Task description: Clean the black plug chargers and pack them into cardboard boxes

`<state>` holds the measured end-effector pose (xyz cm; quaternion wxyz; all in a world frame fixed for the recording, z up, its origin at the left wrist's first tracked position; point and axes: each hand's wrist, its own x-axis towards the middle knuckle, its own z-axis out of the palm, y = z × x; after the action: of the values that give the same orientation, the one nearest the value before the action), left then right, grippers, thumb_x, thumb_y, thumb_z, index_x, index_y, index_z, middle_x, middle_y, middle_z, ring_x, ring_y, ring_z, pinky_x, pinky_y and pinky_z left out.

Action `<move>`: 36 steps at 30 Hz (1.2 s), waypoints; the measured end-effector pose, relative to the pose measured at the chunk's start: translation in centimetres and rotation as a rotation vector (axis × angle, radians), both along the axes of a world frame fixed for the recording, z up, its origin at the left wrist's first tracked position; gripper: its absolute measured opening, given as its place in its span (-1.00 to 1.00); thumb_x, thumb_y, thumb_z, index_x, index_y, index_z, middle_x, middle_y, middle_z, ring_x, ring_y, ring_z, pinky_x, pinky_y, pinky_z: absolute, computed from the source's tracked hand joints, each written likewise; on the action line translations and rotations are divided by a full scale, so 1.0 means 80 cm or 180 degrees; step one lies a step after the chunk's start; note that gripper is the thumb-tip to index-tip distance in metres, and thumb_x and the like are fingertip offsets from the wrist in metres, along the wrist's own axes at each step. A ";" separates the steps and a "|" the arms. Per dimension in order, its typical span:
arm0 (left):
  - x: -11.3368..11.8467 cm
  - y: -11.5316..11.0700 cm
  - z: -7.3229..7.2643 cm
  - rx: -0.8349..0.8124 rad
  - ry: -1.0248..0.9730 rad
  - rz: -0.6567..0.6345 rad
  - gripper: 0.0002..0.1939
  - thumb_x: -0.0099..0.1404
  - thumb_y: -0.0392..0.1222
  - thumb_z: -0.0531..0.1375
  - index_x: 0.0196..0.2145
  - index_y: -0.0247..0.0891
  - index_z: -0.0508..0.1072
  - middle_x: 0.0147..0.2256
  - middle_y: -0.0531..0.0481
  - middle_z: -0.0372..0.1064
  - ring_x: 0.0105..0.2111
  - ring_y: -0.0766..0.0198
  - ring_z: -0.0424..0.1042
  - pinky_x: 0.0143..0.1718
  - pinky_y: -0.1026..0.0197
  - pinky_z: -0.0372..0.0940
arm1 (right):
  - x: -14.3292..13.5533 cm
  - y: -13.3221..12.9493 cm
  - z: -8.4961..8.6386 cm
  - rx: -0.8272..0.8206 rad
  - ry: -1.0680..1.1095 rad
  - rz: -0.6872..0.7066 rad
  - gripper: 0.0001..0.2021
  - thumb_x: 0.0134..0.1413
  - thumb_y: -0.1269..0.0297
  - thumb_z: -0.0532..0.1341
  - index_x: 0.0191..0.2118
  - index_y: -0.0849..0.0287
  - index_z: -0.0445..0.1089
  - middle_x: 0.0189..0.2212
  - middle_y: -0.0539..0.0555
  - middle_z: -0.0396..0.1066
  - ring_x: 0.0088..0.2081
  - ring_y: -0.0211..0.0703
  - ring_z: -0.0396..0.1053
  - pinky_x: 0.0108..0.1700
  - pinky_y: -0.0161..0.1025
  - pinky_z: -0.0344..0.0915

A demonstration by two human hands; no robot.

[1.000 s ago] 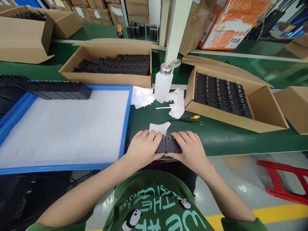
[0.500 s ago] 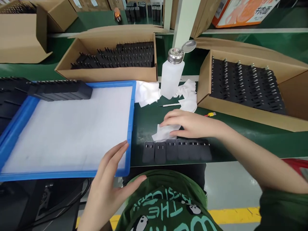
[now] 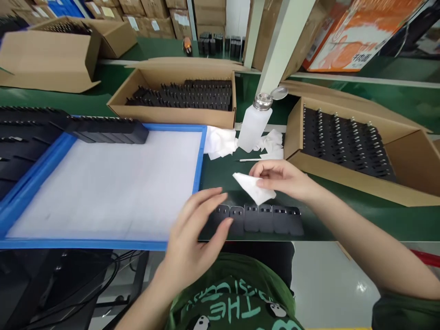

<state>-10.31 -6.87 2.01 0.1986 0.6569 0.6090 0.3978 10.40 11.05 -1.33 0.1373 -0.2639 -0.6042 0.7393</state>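
Observation:
A folded white wipe (image 3: 255, 189) is pinched between the thumb and fingers of my right hand (image 3: 280, 178), raised just above the green bench. Below it, along the bench's front edge, lies a row of several black power adapters (image 3: 266, 220) with metal pins at their upper ends. My left hand (image 3: 201, 224) is open, its fingers spread near the left end of that row and partly covering the leftmost adapter. Nothing shows between its fingers.
A blue-framed tray with a white bottom (image 3: 120, 183) lies left, with black adapters (image 3: 113, 130) at its back. Cardboard boxes of adapters (image 3: 172, 117) (image 3: 347, 181) stand behind and right. A white pump bottle (image 3: 254, 126), crumpled wipes (image 3: 273, 142) and a thin pen-like tool (image 3: 249, 160) lie between.
My right hand has closed on the wipe and lifted it off the bench. My left hand has moved right, from the tray's corner to the adapter row. The view has tilted up a little.

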 end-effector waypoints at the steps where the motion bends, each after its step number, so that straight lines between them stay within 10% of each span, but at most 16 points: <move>1: 0.011 0.009 0.000 0.0090 0.0061 -0.0135 -0.57 0.37 -0.40 0.24 0.17 -0.27 0.38 0.12 -0.15 0.39 0.15 0.21 0.39 0.20 0.20 0.32 | 0.000 -0.011 0.005 -0.0063 0.0091 -0.0071 -0.82 0.12 0.18 0.39 -0.33 0.17 0.45 -0.26 0.05 0.43 -0.29 -0.26 0.38 -0.28 -0.32 0.31; 5: 0.048 0.021 0.001 0.0401 0.0193 -0.0393 -0.54 0.39 -0.36 0.22 0.22 -0.32 0.31 0.06 -0.18 0.44 0.09 0.17 0.40 0.16 0.11 0.35 | 0.000 -0.058 0.023 0.0255 0.0602 -0.0607 -0.80 0.14 0.22 0.37 -0.39 0.15 0.39 0.06 0.12 0.45 0.02 -0.13 0.45 -0.02 -0.24 0.39; 8: 0.054 0.011 -0.001 0.0423 0.0162 -0.0383 -0.50 0.40 -0.34 0.20 0.26 -0.31 0.28 0.04 -0.18 0.45 0.08 0.16 0.42 0.13 0.14 0.39 | 0.005 -0.065 0.032 0.0946 0.0654 -0.0833 -0.76 0.27 0.18 0.25 -0.38 0.12 0.25 -0.10 0.11 0.57 0.06 -0.06 0.50 0.04 -0.13 0.44; 12: 0.031 -0.014 -0.002 0.0215 0.0312 -0.0049 -0.56 0.43 -0.32 0.17 0.22 -0.16 0.33 0.12 -0.15 0.40 0.13 0.18 0.43 0.09 0.21 0.44 | 0.008 -0.009 0.055 0.2693 -0.0263 -0.1361 -0.85 0.27 0.22 0.19 -0.33 0.10 0.26 -0.40 0.04 0.49 -0.41 -0.13 0.48 -0.38 -0.21 0.39; 17: 0.000 -0.054 -0.001 -0.0191 0.0241 0.0662 -0.70 0.48 -0.25 0.13 0.12 -0.03 0.40 0.12 -0.07 0.41 0.12 0.16 0.47 -0.03 0.23 0.49 | -0.024 0.096 0.074 0.3800 -0.1072 -0.1626 -0.88 0.11 0.49 0.14 -0.30 0.17 0.39 -0.21 0.21 0.47 -0.12 0.07 0.42 -0.05 -0.01 0.35; 25: -0.042 -0.089 -0.010 -0.0172 0.0236 0.0967 -0.68 0.38 -0.34 0.24 0.05 -0.11 0.48 0.05 -0.08 0.44 0.07 0.09 0.46 0.04 0.08 0.40 | -0.052 0.125 0.046 0.4244 -0.1900 -0.0700 -0.62 0.01 0.67 -0.02 -0.26 0.24 0.49 -0.18 0.22 0.50 -0.04 0.07 0.39 0.14 0.09 0.28; 36: -0.036 -0.074 -0.021 -0.0376 0.0153 0.0816 -0.60 0.32 -0.38 0.28 0.08 -0.06 0.49 0.05 -0.10 0.44 0.06 -0.04 0.46 0.04 -0.13 0.39 | -0.061 0.114 0.061 0.4448 -0.2655 -0.0670 -0.50 0.03 0.76 -0.06 -0.02 0.33 0.43 0.03 0.26 0.34 0.02 0.00 0.34 0.07 -0.04 0.33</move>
<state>-13.20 -12.75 0.30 0.1698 0.5702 0.7149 0.3674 5.54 20.14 3.57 0.1027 -0.4259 -0.8987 0.0169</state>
